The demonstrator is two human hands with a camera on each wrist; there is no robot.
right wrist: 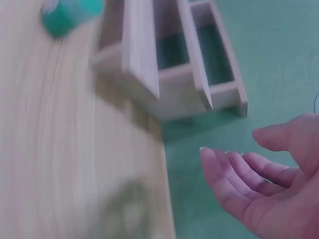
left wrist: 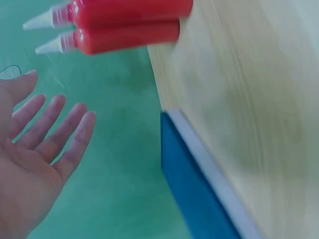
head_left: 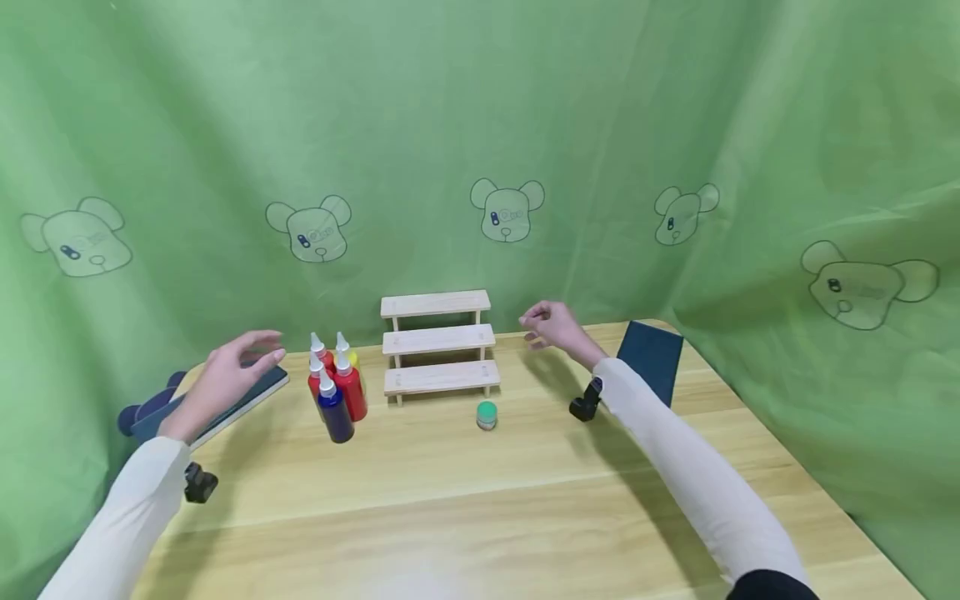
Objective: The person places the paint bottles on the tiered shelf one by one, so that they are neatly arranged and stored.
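My left hand (head_left: 228, 375) hovers with relaxed fingers over the left side of the table, holding nothing. Just to its right stand several squeeze bottles with white pointed nozzles: a dark blue bottle (head_left: 336, 418), a red bottle (head_left: 352, 393) among other red ones, and a yellow bottle (head_left: 354, 360) partly hidden behind. To the right of a three-step wooden display stand (head_left: 438, 340), my right hand (head_left: 561, 329) is raised, its fingers loosely bent around nothing. A small jar with a green lid (head_left: 487, 411) sits in front of the stand's right end.
Below the left hand lies a dark blue book (head_left: 264, 390), with a dark purple object (head_left: 129, 418) beside it. Another dark blue flat item (head_left: 651, 358) lies beyond the right forearm. A green curtain (head_left: 420, 108) with bear-face prints hangs behind the wooden table (head_left: 420, 508) and along its sides.
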